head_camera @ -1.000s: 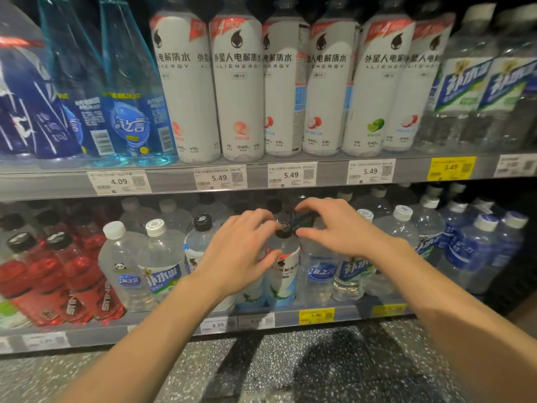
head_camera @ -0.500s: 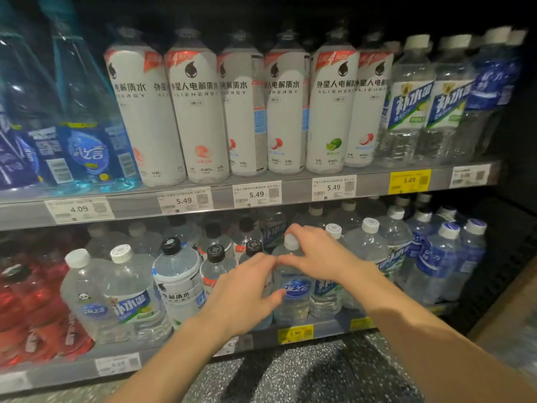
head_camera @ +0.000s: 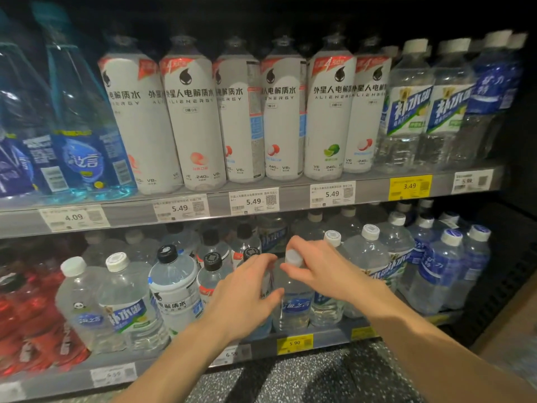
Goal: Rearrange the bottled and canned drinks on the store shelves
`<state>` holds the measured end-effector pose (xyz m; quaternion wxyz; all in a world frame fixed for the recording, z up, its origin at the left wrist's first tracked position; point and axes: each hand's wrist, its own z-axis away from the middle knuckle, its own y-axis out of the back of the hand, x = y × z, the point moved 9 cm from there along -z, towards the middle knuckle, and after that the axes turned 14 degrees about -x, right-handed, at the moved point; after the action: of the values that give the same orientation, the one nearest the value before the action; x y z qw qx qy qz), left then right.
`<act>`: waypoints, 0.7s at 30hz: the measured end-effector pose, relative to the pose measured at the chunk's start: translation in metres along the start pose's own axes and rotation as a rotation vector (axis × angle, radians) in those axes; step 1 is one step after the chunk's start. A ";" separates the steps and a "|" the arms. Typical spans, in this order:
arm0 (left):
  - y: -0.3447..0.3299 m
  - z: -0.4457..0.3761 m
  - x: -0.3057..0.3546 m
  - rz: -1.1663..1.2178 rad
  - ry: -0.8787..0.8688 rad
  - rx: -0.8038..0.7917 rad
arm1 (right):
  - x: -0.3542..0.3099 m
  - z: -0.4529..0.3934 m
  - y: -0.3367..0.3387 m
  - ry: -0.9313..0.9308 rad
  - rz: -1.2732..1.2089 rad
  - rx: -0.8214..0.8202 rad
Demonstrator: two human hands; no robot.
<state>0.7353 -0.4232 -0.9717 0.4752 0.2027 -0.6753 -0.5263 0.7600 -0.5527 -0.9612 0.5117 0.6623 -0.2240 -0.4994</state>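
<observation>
Currently, lower shelf (head_camera: 325,338), front row, about 6 o'clock: your right hand (head_camera: 319,270) pinches the white cap of a clear bottle (head_camera: 293,298); your left hand (head_camera: 247,295), fingers loosely spread, rests on its 9 o'clock side. Step: repositioning. Next, probably: lift it straight, clear of neighbouring bottles.

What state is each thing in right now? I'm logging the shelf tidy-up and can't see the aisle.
Right hand: fingers curled round the cap of the white-capped bottle.
Left hand: on a bottle's body, mostly hiding it.
White-capped bottle: upright at the lower shelf's front, capped.
Black-capped bottles: upright, capped.
Tall white bottles: upright on the upper shelf.
Red bottles: blurred, state unclear.
</observation>
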 end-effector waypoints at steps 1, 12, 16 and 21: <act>0.000 -0.001 0.000 0.007 0.003 0.006 | -0.001 0.002 0.000 0.012 0.019 -0.007; 0.016 0.004 0.013 0.367 -0.051 0.047 | -0.024 0.028 0.063 0.074 -0.092 0.268; 0.015 0.011 0.027 0.509 -0.151 -0.033 | -0.045 0.034 0.086 0.122 -0.113 0.307; 0.040 0.025 0.026 0.648 -0.179 0.070 | -0.075 0.040 0.101 0.198 -0.167 0.372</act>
<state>0.7105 -0.4162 -0.9244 0.5493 -0.0533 -0.7613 -0.3404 0.7158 -0.5487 -0.8367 0.3569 0.8075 -0.2051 -0.4225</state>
